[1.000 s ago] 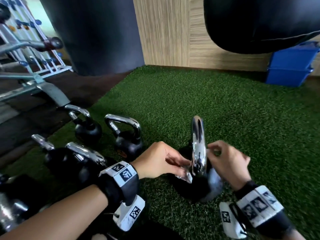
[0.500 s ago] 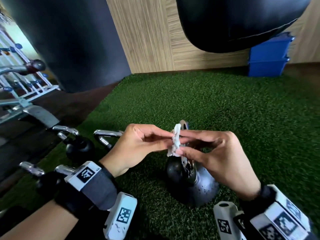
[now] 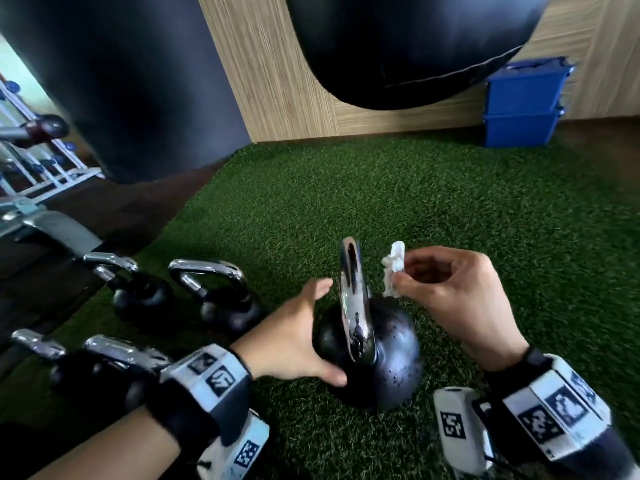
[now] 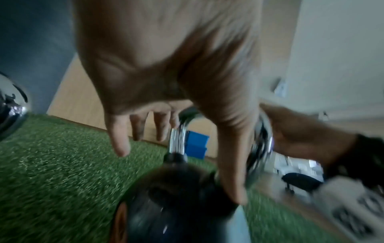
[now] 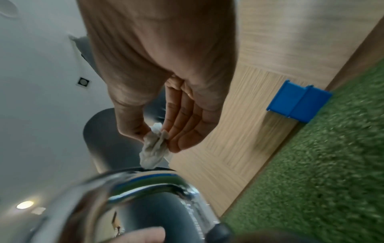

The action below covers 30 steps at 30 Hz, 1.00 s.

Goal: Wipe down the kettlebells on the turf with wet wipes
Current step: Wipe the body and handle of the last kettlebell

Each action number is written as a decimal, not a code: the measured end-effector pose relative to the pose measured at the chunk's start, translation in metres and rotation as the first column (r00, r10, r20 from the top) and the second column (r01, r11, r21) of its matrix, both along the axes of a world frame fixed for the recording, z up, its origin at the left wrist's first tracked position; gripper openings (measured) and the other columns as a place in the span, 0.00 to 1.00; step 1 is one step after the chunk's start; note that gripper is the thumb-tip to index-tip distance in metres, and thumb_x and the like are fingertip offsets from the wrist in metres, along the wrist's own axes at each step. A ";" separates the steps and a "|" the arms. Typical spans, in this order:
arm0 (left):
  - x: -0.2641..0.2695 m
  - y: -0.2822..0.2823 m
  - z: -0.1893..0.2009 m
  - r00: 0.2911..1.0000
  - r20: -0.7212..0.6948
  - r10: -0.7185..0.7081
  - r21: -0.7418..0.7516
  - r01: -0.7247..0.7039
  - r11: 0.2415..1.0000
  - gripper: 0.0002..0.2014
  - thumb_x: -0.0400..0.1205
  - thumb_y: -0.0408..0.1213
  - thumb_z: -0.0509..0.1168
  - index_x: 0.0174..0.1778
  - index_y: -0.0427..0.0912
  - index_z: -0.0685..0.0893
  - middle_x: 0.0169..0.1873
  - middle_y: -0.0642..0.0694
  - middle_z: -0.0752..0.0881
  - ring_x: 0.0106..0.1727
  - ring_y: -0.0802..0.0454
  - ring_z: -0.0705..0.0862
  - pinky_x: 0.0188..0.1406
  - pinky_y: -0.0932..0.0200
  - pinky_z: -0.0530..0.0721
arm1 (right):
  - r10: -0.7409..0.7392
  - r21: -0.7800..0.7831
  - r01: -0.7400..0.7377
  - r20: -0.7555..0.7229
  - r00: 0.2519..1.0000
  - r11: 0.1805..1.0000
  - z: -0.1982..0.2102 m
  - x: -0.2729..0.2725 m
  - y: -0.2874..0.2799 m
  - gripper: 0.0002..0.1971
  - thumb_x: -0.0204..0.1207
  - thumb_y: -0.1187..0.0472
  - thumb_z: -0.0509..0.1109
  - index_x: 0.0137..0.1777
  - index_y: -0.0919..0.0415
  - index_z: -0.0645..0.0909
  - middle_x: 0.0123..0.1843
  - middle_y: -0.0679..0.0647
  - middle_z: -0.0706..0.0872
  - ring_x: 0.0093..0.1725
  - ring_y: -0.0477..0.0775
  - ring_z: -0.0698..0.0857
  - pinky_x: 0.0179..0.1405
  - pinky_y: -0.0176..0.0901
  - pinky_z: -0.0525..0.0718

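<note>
- Green turf point(image 3: 415, 209) covers the floor up to a wood-panelled wall point(image 3: 277, 81), and the big kettlebell point(image 3: 377, 355) stands upright on it; every place below is given from this kettlebell.
- Its chrome handle point(image 3: 353, 299) rises edge-on toward the head camera, above a dark round body dotted with wet specks.
- Left hand point(image 3: 298, 337) lies against the kettlebell's left side: fingers straight and spread, thumb resting on the near front of the body, fingertips reaching past the handle's left edge. This grip is slack and wide, closed round nothing.
- From the left wrist view, the thumb point(image 4: 232, 172) lies down over the body beside the handle's near leg; the picture is blurred.
- Right hand point(image 3: 457, 292) hovers just right of the handle's top, apart from the metal.
- Its grip is a pinch: thumb and fingertips squeeze a crumpled white wet wipe point(image 3: 393, 268), whose free ends stick out above and below the fingers.
- In the right wrist view the wipe point(image 5: 154, 148) hangs from the fingertips just above the handle's curve point(image 5: 133, 184); I cannot tell whether it touches.
- Four smaller kettlebells point(image 3: 221, 292) sit in a cluster to the left, on the turf's edge.
- Two stacked blue bins point(image 3: 519, 105) stand far behind and to the right, against the wall.
- A black punching bag point(image 3: 398, 46) hangs above and behind.
</note>
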<state>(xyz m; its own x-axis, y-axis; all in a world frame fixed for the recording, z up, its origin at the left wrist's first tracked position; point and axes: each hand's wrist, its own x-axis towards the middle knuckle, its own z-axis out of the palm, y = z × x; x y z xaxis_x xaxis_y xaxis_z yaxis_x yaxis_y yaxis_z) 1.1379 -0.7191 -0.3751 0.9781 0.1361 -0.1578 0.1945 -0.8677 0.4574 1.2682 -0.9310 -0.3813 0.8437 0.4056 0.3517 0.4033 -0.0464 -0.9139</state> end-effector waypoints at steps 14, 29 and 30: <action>0.024 -0.025 -0.065 0.934 0.317 -0.165 0.111 0.137 0.984 0.34 0.78 0.59 0.69 0.77 0.51 0.68 0.73 0.52 0.79 0.76 0.58 0.71 0.85 0.48 0.70 | -0.110 -0.176 0.089 -0.118 0.987 0.980 -0.047 0.029 0.034 0.05 0.65 0.58 0.85 0.38 0.50 0.91 0.34 0.41 0.92 0.35 0.36 0.90 0.38 0.30 0.87; 0.020 0.006 -0.068 0.995 0.014 -0.100 -0.166 0.101 0.981 0.57 0.63 0.65 0.84 0.68 0.93 0.42 0.76 0.79 0.67 0.78 0.79 0.66 0.80 0.70 0.66 | -0.158 -0.317 0.141 -0.026 0.987 0.938 -0.053 0.032 0.065 0.08 0.73 0.55 0.82 0.51 0.55 0.93 0.42 0.49 0.93 0.34 0.38 0.84 0.34 0.24 0.76; 0.019 0.005 -0.068 0.995 0.022 -0.100 -0.151 0.102 0.983 0.57 0.63 0.65 0.84 0.67 0.94 0.41 0.74 0.83 0.66 0.76 0.82 0.65 0.80 0.72 0.65 | -0.146 -0.265 0.145 0.014 0.989 0.953 -0.048 0.032 0.066 0.06 0.74 0.57 0.81 0.50 0.56 0.93 0.40 0.47 0.91 0.31 0.33 0.83 0.31 0.20 0.75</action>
